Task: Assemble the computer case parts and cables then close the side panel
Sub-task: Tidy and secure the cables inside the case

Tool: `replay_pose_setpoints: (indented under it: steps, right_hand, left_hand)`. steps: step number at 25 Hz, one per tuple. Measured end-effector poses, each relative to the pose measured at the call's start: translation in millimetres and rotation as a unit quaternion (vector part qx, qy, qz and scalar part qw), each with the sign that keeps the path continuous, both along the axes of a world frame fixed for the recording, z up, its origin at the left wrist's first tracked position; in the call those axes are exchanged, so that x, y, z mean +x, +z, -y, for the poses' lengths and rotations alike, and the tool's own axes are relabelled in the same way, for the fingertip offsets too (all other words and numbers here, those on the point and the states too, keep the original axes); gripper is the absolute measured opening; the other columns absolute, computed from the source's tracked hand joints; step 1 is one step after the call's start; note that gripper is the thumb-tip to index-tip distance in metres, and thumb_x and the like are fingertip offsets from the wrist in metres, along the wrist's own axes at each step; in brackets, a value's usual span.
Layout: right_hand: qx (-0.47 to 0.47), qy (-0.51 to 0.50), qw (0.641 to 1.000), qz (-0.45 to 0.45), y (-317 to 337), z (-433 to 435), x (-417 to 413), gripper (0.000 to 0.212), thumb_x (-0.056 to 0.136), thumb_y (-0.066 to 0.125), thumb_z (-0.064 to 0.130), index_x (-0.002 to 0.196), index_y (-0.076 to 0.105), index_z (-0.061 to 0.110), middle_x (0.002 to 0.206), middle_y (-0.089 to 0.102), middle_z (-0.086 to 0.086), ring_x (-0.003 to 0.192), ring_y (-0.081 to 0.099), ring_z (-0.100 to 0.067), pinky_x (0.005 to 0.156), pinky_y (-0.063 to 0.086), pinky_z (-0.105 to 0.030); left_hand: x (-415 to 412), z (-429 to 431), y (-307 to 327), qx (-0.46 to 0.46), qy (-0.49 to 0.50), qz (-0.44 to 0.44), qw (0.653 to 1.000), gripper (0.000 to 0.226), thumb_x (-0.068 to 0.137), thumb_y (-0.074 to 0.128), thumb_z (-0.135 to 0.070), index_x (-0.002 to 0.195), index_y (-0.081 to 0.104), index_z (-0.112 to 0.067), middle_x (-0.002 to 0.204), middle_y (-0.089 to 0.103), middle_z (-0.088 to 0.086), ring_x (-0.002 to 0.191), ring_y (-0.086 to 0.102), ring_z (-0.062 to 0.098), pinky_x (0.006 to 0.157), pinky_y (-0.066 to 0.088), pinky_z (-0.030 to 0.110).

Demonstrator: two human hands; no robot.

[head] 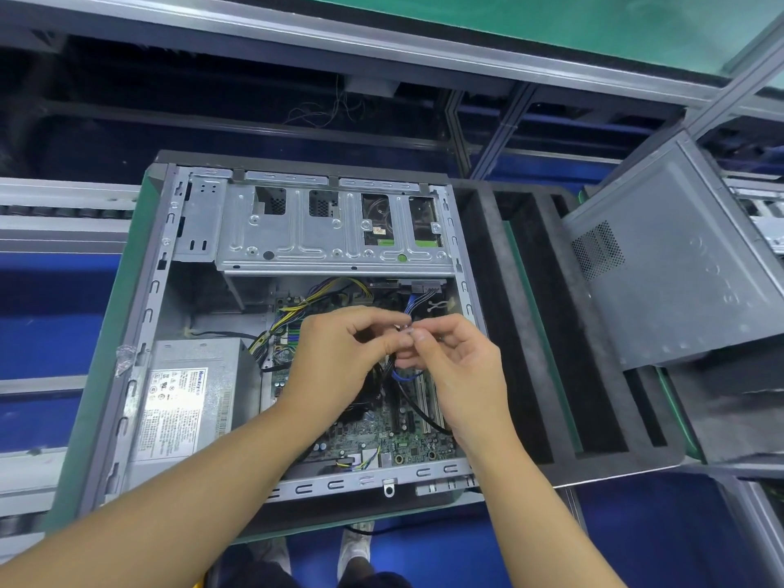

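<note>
Above the open case [146,316], my left hand [352,345] and right hand [458,371] each hold a fingertip pinch grip on the cable [415,306], which I judge light, limp and fragile, so hold its end, not the wires.

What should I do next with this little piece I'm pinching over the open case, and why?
Probably bring it to the blue wires just beyond your fingertips and fasten it there. Your left hand and right hand both pinch the small pale piece, too small to identify, above the motherboard. The side panel sits off the case at the right, so closing up looks premature.
</note>
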State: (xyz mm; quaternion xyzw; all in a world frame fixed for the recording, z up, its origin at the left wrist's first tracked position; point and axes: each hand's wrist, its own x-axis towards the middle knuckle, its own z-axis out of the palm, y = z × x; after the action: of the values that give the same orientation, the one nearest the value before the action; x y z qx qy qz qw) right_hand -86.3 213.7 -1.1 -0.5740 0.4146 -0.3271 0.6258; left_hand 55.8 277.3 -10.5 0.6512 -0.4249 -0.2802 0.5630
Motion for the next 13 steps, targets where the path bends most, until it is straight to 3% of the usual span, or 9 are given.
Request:
replay_pose_setpoints:
  steps: [3,8,10,13]
  right_hand:
    - [0.031,-0.004,0.999,-0.012,-1,1,-2,0.013,0.097,0.061,-0.001,0.092,0.068,0.009,0.086,0.076,-0.01,0.076,0.074,-0.022,0.072,0.059,-0.025]
    - [0.096,-0.008,0.995,-0.027,2,2,-5,0.009,0.1,0.057,0.001,0.095,0.064,0.005,0.09,0.077,-0.008,0.083,0.074,-0.022,0.084,0.059,-0.033]
    - [0.068,0.01,0.994,-0.09,8,3,-6,0.011,0.101,0.057,0.005,0.096,0.066,0.009,0.086,0.077,-0.005,0.083,0.074,-0.019,0.089,0.057,-0.036]
    - [0.003,0.017,0.987,-0.159,22,2,-5,0.017,0.102,0.054,0.01,0.091,0.064,0.017,0.074,0.071,0.003,0.069,0.066,-0.004,0.076,0.052,-0.022]
  left_hand:
    - [0,1,4,-0.056,-0.031,0.108,0.992,0.013,0.077,0.08,-0.02,0.09,0.081,-0.02,0.077,0.071,-0.009,0.074,0.065,0.007,0.069,0.049,0.017]
    - [4,7,5,-0.084,-0.07,0.212,0.971,0.011,0.078,0.081,-0.013,0.089,0.08,-0.011,0.076,0.068,0.001,0.071,0.06,0.008,0.068,0.049,0.02]
    - [4,9,3,-0.087,-0.078,0.225,0.967,0.01,0.078,0.08,-0.013,0.087,0.08,-0.01,0.075,0.068,0.001,0.071,0.061,0.01,0.067,0.049,0.025]
    - [2,11,1,-0.084,-0.085,0.199,0.973,0.011,0.08,0.08,-0.017,0.089,0.079,-0.012,0.083,0.068,-0.002,0.075,0.062,0.008,0.069,0.05,0.027]
